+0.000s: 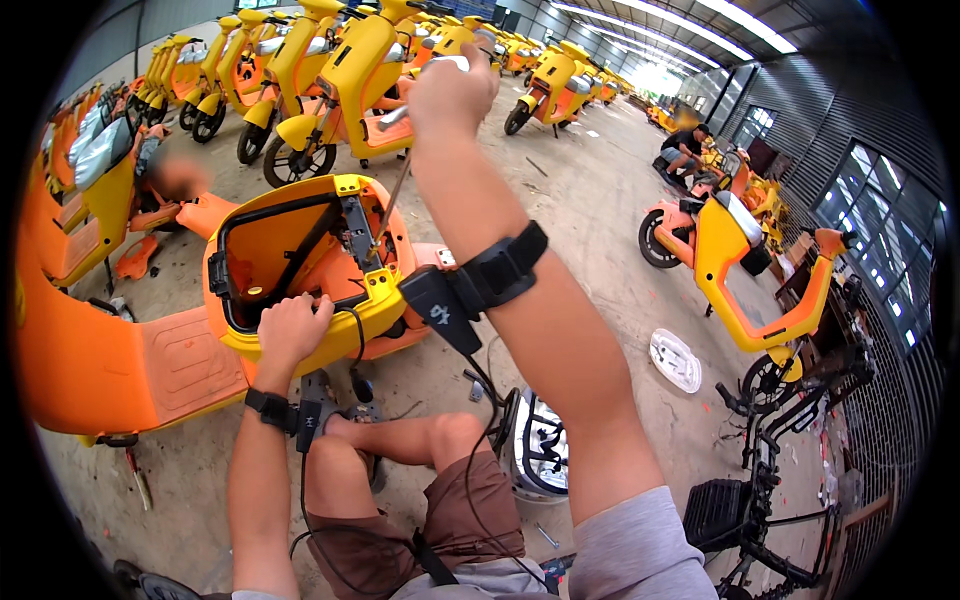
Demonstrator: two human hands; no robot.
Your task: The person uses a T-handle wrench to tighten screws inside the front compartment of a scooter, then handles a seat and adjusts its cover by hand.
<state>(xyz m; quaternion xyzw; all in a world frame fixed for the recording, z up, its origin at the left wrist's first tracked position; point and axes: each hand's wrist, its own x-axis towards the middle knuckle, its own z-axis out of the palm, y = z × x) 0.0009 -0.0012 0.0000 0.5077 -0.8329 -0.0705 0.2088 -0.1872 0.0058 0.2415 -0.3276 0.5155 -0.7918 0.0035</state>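
Through the head camera I watch a right hand (pixel 455 95) raised high, its fingers curled about the upper end of a long thin tool (pixel 393 205), the grip partly hidden from me. The shaft slants down from those fingers to the yellow edge of an open storage box (pixel 377 292) on a yellow-and-orange scooter (pixel 190 350). The left hand (pixel 290 335) rests lower, its fingers bent over the near rim of that box; how tightly they press I cannot tell. Just ahead of the left fingers lies the box's hollow, and to their left the scooter's orange footboard (pixel 192 358). A black cable (pixel 360 345) hangs just right of the same fingers. Beyond and left of the right fingers, yellow scooters (pixel 345 85) stand in rows. Well below and right of the right hand, a white plastic piece (pixel 676 361) lies on the concrete floor (pixel 610 290), short of another parked scooter (pixel 735 255).
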